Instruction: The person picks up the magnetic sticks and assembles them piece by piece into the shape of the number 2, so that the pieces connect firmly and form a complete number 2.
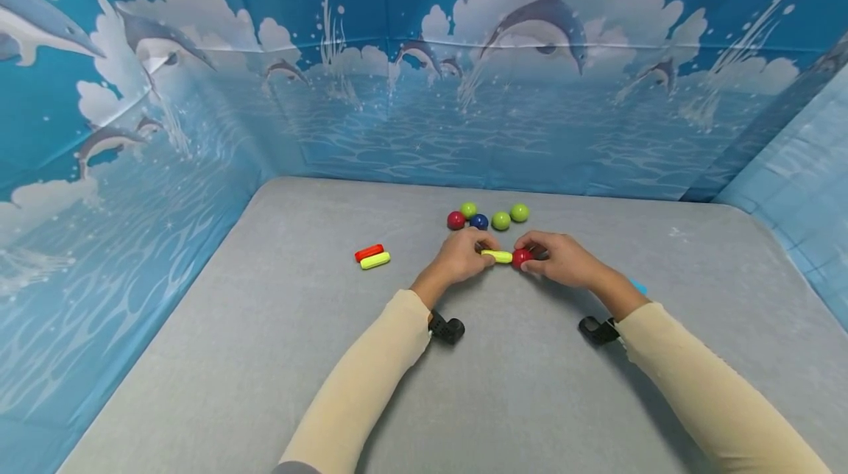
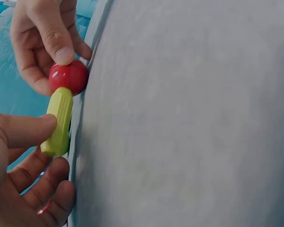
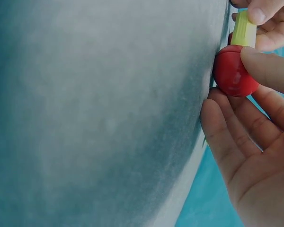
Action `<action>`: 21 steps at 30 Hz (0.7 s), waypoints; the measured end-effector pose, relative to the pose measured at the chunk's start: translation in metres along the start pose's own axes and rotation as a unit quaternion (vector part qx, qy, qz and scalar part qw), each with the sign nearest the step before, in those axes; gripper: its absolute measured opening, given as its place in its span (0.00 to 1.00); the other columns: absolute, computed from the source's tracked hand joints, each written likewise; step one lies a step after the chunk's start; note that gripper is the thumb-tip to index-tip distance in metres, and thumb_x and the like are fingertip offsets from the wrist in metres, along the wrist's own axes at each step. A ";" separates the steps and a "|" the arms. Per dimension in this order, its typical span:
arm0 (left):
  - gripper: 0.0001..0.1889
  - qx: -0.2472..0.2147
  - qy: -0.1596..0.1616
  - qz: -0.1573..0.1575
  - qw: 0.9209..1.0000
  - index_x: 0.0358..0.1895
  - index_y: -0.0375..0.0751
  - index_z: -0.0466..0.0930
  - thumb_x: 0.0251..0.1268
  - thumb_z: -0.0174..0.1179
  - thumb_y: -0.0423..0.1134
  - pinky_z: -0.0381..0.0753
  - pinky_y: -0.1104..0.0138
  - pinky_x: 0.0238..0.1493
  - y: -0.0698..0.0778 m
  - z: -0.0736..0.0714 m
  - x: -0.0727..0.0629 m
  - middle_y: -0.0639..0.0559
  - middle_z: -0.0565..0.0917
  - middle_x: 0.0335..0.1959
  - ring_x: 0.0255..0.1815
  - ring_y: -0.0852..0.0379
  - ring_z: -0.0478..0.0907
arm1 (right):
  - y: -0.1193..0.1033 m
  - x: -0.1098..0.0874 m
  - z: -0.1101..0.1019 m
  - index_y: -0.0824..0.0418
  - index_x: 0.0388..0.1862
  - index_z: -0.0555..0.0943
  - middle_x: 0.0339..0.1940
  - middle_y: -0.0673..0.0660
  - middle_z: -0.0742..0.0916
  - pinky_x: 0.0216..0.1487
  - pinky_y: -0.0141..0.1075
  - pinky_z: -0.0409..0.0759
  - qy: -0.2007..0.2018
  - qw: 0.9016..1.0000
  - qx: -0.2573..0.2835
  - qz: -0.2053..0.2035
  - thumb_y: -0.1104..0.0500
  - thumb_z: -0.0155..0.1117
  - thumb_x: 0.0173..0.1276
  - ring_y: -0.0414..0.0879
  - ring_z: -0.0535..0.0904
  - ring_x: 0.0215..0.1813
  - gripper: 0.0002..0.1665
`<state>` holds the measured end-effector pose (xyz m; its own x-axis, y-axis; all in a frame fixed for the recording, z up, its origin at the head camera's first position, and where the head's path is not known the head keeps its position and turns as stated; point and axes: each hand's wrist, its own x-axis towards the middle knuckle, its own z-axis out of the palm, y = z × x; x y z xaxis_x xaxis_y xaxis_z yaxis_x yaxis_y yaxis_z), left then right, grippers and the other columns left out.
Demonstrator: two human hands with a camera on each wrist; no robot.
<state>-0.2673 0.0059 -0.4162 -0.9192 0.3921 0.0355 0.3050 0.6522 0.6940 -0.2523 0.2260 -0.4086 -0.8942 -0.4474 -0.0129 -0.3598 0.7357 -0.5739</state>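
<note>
My left hand [image 1: 461, 255] pinches a yellow-green ridged plastic rod [image 2: 60, 120] between thumb and fingers. A glossy red ball [image 3: 234, 73] is held by the thumb and fingers of my right hand [image 1: 563, 259]. One end of the rod meets the ball; whether they are locked together I cannot tell. Just beyond my hands sit a second red ball [image 1: 456, 220], a dark blue ball [image 1: 479, 221] and several green balls [image 1: 500, 221]. Parts of the held rod and ball are hidden by my fingers.
To the left, a red rod [image 1: 369, 252] and another yellow rod [image 1: 375, 260] lie side by side on the grey table [image 1: 265, 356]. A light blue piece [image 1: 639, 287] is partly hidden behind my right wrist. A blue dolphin-print curtain [image 1: 424, 128] hangs along the back and sides.
</note>
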 end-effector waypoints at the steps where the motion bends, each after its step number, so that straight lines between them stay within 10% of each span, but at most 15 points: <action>1: 0.09 -0.004 0.006 0.004 1.000 0.48 0.46 0.87 0.67 0.64 0.37 0.79 0.69 0.46 -0.001 -0.003 0.000 0.51 0.84 0.48 0.47 0.56 0.80 | 0.000 0.000 0.000 0.61 0.56 0.78 0.53 0.64 0.86 0.50 0.49 0.83 -0.001 1.000 0.000 -0.001 0.63 0.64 0.69 0.58 0.83 0.55 0.17; 11: 0.10 -0.010 0.171 0.005 0.985 0.47 0.40 0.86 0.71 0.57 0.34 0.79 0.63 0.43 -0.031 -0.047 0.005 0.48 0.87 0.45 0.42 0.52 0.80 | 0.002 0.001 -0.001 0.61 0.57 0.78 0.54 0.64 0.85 0.52 0.50 0.82 -0.008 1.000 0.007 -0.001 0.63 0.63 0.70 0.58 0.81 0.56 0.17; 21: 0.10 0.019 0.187 -0.037 0.982 0.48 0.39 0.86 0.70 0.57 0.33 0.82 0.59 0.45 -0.055 -0.064 0.006 0.48 0.86 0.47 0.41 0.51 0.82 | 0.003 0.000 -0.001 0.60 0.57 0.78 0.54 0.63 0.85 0.54 0.51 0.81 -0.007 1.000 0.009 0.000 0.63 0.63 0.70 0.57 0.81 0.56 0.17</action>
<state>-0.3055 -0.0692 -0.4084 -0.9640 0.0826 0.2528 0.2372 0.6966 0.6771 -0.2540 0.2284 -0.4100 -0.8900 -0.4552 -0.0238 -0.3558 0.7265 -0.5879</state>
